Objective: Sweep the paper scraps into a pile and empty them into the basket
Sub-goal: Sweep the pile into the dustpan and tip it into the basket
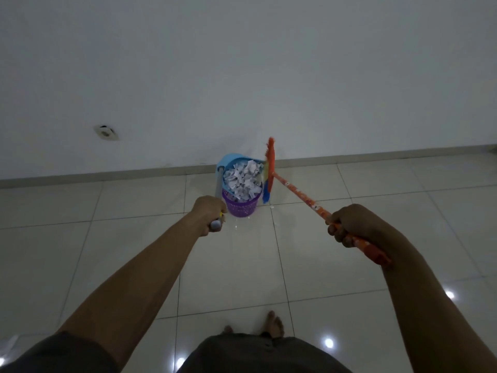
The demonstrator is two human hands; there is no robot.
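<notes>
My left grip [212, 215] is clutching the handle of the dustpan [228, 160], tipping seemingly featherlight paper scraps [243, 180] into the purple basket [242, 208]; my right grip [349, 224] is holding the stiff-looking broom [301, 192] near its handle's end.

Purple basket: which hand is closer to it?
Left. The left hand grips a handle just beside the purple basket; the right hand holds the broom stick farther off to its right.
</notes>
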